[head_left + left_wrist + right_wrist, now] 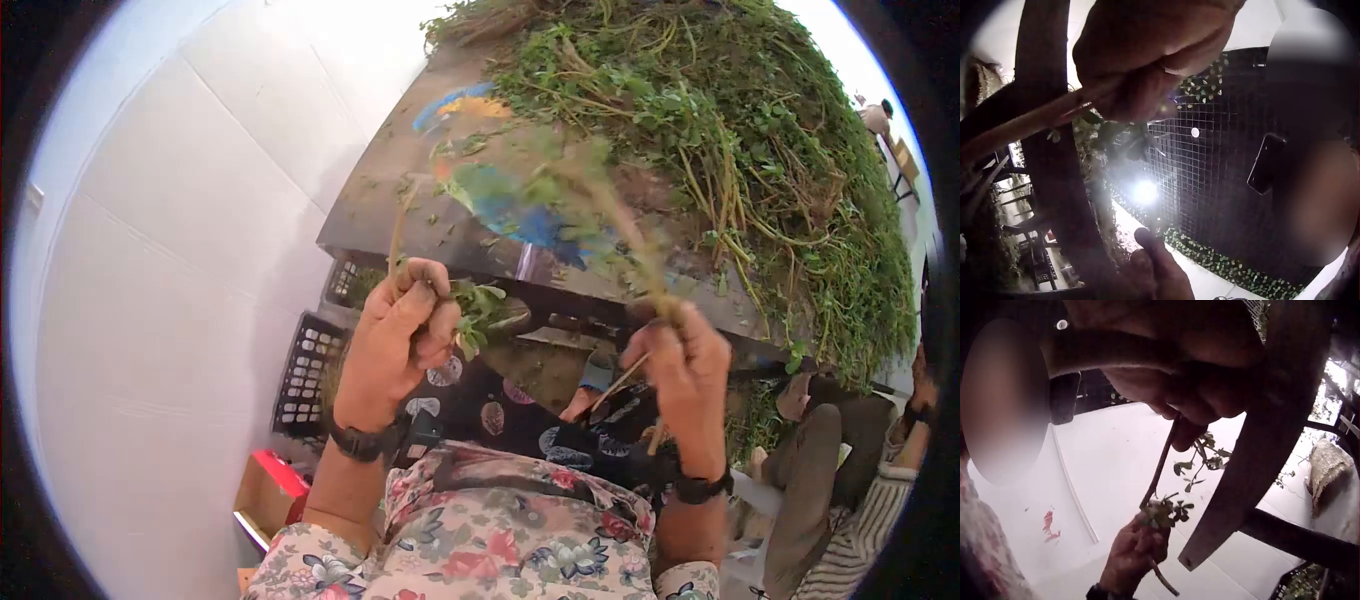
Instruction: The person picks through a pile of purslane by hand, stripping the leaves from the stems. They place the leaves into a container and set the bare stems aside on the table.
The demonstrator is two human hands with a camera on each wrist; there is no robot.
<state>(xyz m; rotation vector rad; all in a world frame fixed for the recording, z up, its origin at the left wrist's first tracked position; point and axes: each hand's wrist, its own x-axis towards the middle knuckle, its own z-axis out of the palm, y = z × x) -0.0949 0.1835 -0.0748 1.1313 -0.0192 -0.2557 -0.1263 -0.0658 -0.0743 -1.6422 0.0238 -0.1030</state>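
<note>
My left hand pinches a thin pale stem that points up toward the table. A leafy green sprig sticks out from the right side of the same hand. Level with it on the right, my right hand grips a long stalk, blurred by motion, its leafy top over the table. Thin stem ends poke out below that hand. In the right wrist view, the left hand appears beyond a brown stem coming from the right fingers. The left palm is hidden.
A large heap of leafy stalks covers the right side of the table. Loose leaf bits lie on its blue-patterned surface. Black crate and red-edged box stand at lower left; another person's legs show at right.
</note>
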